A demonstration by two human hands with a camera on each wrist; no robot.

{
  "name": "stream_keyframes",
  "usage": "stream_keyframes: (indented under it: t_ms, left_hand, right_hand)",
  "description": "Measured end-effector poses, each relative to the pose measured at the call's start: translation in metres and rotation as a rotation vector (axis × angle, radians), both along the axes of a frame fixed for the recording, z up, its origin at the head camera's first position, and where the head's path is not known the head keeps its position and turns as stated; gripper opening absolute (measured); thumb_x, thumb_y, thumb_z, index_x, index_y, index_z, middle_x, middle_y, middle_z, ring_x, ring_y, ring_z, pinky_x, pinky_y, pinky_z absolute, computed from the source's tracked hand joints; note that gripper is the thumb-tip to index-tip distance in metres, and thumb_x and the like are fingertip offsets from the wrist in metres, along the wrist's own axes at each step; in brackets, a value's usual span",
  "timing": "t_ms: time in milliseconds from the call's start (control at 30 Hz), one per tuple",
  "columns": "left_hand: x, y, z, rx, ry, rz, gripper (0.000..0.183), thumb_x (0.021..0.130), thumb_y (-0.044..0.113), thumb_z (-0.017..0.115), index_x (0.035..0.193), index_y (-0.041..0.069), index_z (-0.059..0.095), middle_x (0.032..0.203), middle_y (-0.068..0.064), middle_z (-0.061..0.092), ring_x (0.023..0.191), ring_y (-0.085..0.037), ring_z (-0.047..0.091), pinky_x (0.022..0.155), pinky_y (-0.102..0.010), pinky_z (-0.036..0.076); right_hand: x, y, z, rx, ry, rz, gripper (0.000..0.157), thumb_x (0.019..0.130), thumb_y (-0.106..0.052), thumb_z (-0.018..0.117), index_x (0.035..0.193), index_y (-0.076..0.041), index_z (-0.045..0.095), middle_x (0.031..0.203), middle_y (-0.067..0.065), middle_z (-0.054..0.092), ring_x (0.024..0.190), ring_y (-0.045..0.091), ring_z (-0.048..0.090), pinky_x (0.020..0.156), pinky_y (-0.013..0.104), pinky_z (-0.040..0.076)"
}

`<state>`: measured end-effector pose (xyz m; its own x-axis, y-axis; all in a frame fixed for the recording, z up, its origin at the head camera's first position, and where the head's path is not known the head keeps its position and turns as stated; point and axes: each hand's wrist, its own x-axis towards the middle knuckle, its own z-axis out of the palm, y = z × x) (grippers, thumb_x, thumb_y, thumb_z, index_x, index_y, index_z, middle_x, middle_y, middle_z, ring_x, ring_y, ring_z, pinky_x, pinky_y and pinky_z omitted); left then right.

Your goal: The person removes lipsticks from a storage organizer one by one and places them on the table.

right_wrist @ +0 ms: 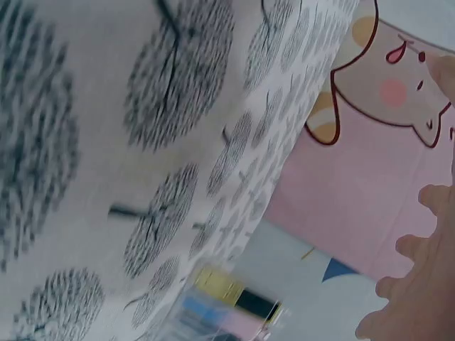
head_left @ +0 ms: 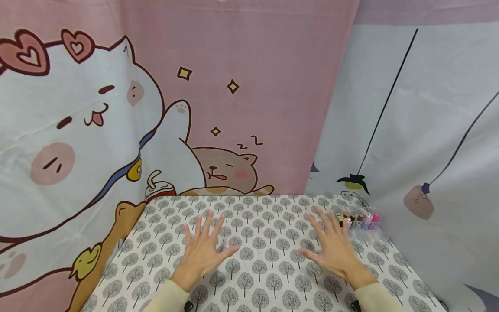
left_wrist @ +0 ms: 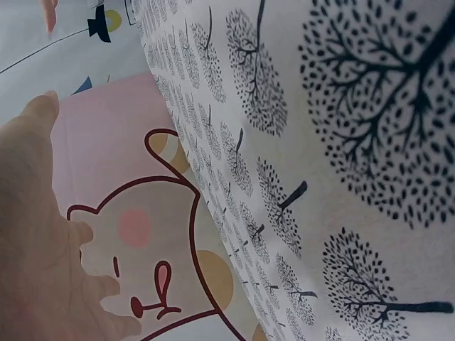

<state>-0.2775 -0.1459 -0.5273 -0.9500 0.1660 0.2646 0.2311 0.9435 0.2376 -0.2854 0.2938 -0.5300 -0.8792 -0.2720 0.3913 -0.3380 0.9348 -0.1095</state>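
Note:
Both hands hover over a table covered in a white cloth printed with grey trees. My left hand has its fingers spread and holds nothing; in the left wrist view the same hand shows along the left edge. My right hand is likewise spread and bare, its fingertips overlapping the near left side of a clear plastic box. Inside that box stand several small colourful tubes or bottles, among them a bright pink one. The box shows at the bottom of the right wrist view.
A pink curtain with cartoon cats hangs behind the table. On the right hangs a pale fabric printed with hanging lamps. The box stands near the table's back right corner.

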Motion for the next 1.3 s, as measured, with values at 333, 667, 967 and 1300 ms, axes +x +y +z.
stream_keyframes:
  t_ms: [333,667,967,1300]
  left_hand:
    - [-0.001,0.003,0.001,0.021,0.011,-0.025,0.105,0.102,0.090,0.061,0.186,0.034,0.029,0.196,-0.013,0.016,0.179,-0.056,0.019,0.138,-0.092,0.002]
    - [-0.005,0.009,-0.004,0.015,0.016,-0.061,0.105,0.103,0.094,0.052,0.186,0.036,0.026,0.196,-0.012,0.018,0.180,-0.053,0.022,0.140,-0.090,0.005]
    - [-0.007,0.016,-0.004,0.007,0.001,-0.082,0.103,0.104,0.095,0.047,0.186,0.037,0.025,0.197,-0.009,0.016,0.181,-0.051,0.019,0.141,-0.087,0.004]
    - [-0.007,0.025,-0.001,0.024,0.027,-0.125,0.098,0.107,0.086,0.056,0.186,0.034,0.030,0.196,-0.011,0.023,0.179,-0.052,0.026,0.141,-0.088,0.009]
  right_hand:
    - [-0.013,0.044,-0.005,-0.025,0.005,-0.010,0.116,0.098,-0.072,0.082,0.188,-0.031,0.021,0.195,0.023,0.018,0.175,0.066,0.020,0.136,0.094,0.004]
    - [-0.028,0.086,0.002,0.003,0.042,-0.026,0.117,0.097,-0.066,0.085,0.188,-0.027,0.022,0.191,0.028,0.027,0.168,0.070,0.030,0.129,0.100,0.016]
    - [-0.043,0.117,0.004,0.010,-0.023,-0.066,0.121,0.098,-0.050,0.089,0.189,-0.028,0.012,0.189,0.034,0.022,0.165,0.074,0.027,0.126,0.102,0.017]
    - [-0.064,0.141,-0.002,0.001,-0.048,-0.091,0.133,0.086,-0.037,0.097,0.189,-0.023,0.013,0.187,0.037,0.023,0.163,0.075,0.025,0.121,0.105,0.018]
